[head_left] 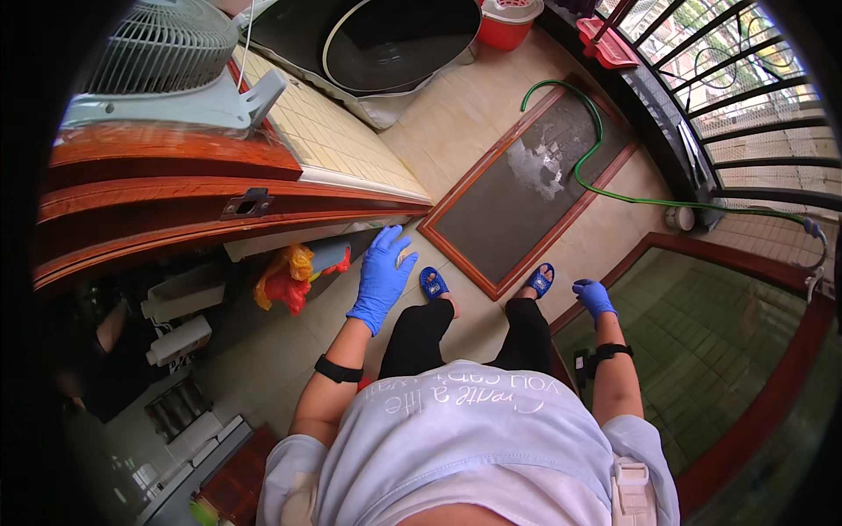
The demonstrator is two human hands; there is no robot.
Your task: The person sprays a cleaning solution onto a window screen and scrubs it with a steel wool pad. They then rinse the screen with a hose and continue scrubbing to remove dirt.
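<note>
My left hand (383,279), in a blue glove, is raised near the wooden door frame with its fingers stretched and nothing in them. On the right, my right hand (595,298), also gloved in blue, hangs beside a wood-framed glass door (702,333). Its fingers are curled, and I see nothing in them. On the tiles ahead of my feet lies a wood-framed dark grey panel (482,219). A wet, whitish patch (544,162) shows on its surface. A green hose (599,131) crosses the panel and runs right. Neither hand touches panel or hose.
The wooden door frame (175,202) stands at my left, with a grey fan (167,61) above it. A large black round basin-like thing (395,44) is at the far side, near a red bucket (509,22). Window bars (745,114) line the right. Red and yellow bags (285,276) hang lower left.
</note>
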